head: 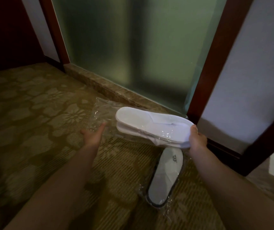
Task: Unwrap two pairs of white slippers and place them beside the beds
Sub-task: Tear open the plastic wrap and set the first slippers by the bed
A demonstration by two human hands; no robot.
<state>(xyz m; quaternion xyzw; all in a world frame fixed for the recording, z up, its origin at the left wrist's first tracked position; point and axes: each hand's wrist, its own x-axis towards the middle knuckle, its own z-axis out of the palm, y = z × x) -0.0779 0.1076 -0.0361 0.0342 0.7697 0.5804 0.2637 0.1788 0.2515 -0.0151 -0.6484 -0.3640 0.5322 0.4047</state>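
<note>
The right hand (197, 140) has its grip on the near end of a stacked pair of slippers (152, 127), which runs away to its left and is held above the carpet (33, 130). A plastic wrapper (99, 113) trails off the far end of that pair, and the left hand (92, 136) lies open just beneath it, well to the left of the grip. Directly below the grip, a second wrapped pair (166, 176) lies on the carpet. Behind both hands a stone threshold (109, 90) crosses the floor, with a glass door (133, 47) standing on it. The door frame (214, 63) rises just behind the grip, a wall panel (249, 80) to its right.
</note>
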